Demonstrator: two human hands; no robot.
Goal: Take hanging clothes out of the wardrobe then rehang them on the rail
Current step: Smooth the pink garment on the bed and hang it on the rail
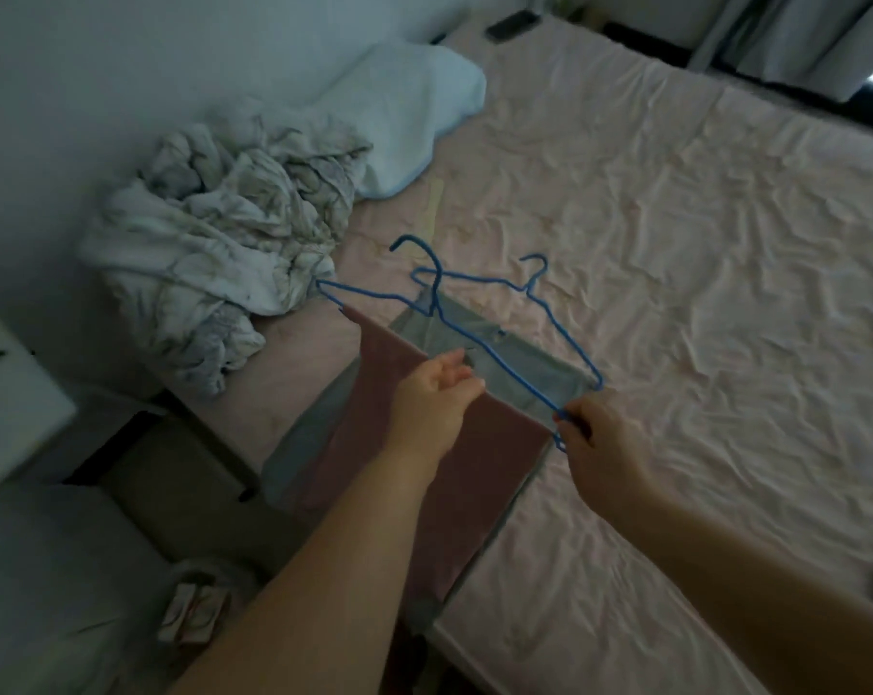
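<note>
Two blue wire hangers overlap above the near edge of the bed. The nearer hanger carries a dusty-pink garment that hangs down over the bed's side. The farther hanger lies over a grey garment on the sheet. My right hand pinches the hangers' right ends. My left hand hovers over the pink garment's top edge with fingers loosely extended; whether it touches the cloth is unclear.
The bed has a wrinkled pale pink sheet. A crumpled white duvet and a light blue pillow lie at its left. A white cabinet stands at far left. Curtains hang at top right.
</note>
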